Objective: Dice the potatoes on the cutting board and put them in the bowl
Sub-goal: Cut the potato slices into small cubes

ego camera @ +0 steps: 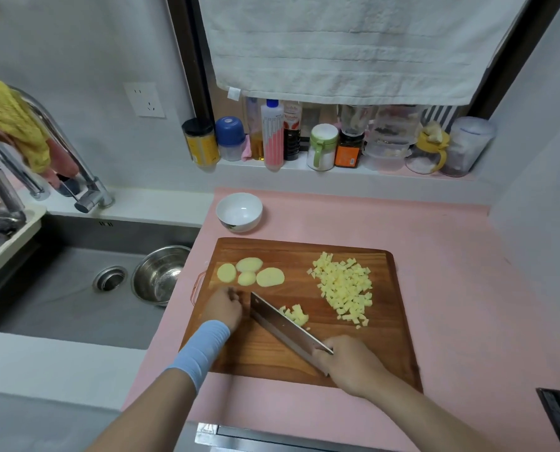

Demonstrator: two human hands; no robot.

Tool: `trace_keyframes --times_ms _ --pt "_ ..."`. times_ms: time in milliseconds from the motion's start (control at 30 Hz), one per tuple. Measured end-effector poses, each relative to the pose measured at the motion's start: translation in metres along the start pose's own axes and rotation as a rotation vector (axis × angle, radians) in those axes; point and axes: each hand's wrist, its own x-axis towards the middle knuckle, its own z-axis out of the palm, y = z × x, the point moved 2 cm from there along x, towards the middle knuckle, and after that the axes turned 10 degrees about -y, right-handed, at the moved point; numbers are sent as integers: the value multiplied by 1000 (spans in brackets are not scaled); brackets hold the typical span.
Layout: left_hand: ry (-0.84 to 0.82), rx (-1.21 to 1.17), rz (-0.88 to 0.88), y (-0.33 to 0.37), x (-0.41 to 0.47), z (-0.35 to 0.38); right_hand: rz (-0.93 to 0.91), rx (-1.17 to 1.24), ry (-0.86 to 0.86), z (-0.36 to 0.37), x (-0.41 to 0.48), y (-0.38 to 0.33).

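Pale yellow potato shows in three forms on the wooden cutting board (304, 353): four flat slices (250, 272) at its far left, a large heap of dice (345, 288) at its far right, a small cut cluster (296, 314) at its middle; the right hand (350, 363) is wrapped around the cleaver (285, 324) handle, blade beside that cluster; the left hand (224, 308) rests on the board, fingers curled, their hold hidden; the white bowl (239, 211) stands beyond the board's far left corner.

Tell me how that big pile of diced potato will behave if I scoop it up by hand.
The diced potato pile is many loose small cubes, so it will likely scatter rather than lift together. The cut faces look moist, so probably slippery and clingy. The cubes are flat-sided, so unlikely to roll far on the cutting board.
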Motion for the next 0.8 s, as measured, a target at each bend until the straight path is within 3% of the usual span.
trace_keyframes --times_ms 267,467,667,800 --pt "-136 -5 104 22 4 31 200 -11 268 -37 7 30" --pt "-144 -104 214 43 11 40 161 -27 255 -58 14 41" --pt "96 -300 382 71 27 19 -24 -394 425 -67 -1 46" --pt "-135 -332 400 96 32 15 -103 -723 502 -72 3 54"
